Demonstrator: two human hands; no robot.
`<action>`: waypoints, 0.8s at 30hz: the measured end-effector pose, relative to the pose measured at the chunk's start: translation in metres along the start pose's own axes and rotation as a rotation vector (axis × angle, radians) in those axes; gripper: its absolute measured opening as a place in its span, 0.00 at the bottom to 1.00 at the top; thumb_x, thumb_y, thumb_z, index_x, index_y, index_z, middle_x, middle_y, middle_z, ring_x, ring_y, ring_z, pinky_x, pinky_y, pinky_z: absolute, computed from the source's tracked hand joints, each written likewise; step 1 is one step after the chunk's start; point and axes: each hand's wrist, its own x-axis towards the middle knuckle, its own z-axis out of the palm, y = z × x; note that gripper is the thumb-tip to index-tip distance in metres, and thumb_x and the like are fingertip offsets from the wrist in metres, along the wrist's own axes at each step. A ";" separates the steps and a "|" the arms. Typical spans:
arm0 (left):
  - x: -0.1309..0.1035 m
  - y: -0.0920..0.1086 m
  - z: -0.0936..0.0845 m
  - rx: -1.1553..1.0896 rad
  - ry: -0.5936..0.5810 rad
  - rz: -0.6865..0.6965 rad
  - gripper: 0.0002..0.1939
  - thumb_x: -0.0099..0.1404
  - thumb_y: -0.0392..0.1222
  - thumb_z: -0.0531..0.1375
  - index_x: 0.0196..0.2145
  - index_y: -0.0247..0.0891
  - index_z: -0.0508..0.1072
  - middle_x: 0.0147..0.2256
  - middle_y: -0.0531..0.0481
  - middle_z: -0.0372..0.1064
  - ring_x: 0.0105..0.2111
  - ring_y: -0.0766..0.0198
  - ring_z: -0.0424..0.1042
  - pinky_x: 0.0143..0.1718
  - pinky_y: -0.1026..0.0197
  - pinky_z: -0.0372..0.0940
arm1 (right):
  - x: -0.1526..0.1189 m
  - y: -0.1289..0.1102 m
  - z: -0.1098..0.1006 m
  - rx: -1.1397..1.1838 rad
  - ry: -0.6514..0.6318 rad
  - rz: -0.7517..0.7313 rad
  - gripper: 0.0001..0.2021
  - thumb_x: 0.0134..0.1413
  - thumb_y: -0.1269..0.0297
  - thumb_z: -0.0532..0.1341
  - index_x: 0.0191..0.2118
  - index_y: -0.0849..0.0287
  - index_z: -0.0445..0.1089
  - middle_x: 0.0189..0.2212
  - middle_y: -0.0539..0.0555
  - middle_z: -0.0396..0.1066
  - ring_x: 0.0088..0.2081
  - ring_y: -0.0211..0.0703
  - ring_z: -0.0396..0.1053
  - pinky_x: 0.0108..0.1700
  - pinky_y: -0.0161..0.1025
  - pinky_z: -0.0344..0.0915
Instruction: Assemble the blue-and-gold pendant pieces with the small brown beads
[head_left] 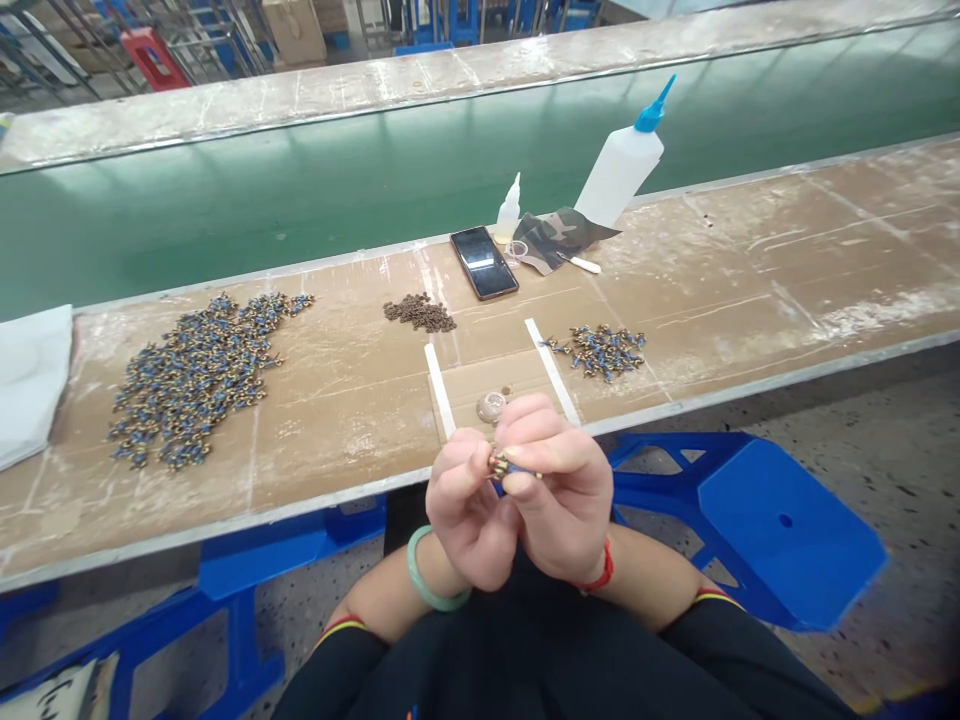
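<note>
In front of my body, just past the table's near edge, my left hand [474,515] and my right hand [566,490] meet with fingers pinched together. Between their fingertips is a small blue-and-gold piece [511,468], with a touch of red at its left end. My fingers cover much of it, so its exact kind is unclear. Beyond my hands, a small round shiny thing [491,406] lies on a cardboard sheet [469,378] between two white strips. A little heap of similar blue-and-gold pieces [604,352] sits to the right.
A large heap of blue-and-gold pieces [199,375] spreads at left. Further back lie small brown bits [420,313], a phone [484,263], a small dropper bottle [508,210], a camouflage cloth [555,238] and a large white bottle [619,175]. Blue stools [787,530] stand below the table.
</note>
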 end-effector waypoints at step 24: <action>0.000 0.010 -0.002 -0.074 -0.150 -0.148 0.25 0.70 0.46 0.65 0.64 0.53 0.75 0.43 0.45 0.68 0.40 0.58 0.69 0.45 0.55 0.71 | -0.012 0.010 -0.041 -0.395 0.010 -0.173 0.06 0.52 0.55 0.74 0.35 0.37 0.78 0.27 0.50 0.76 0.30 0.48 0.68 0.32 0.50 0.71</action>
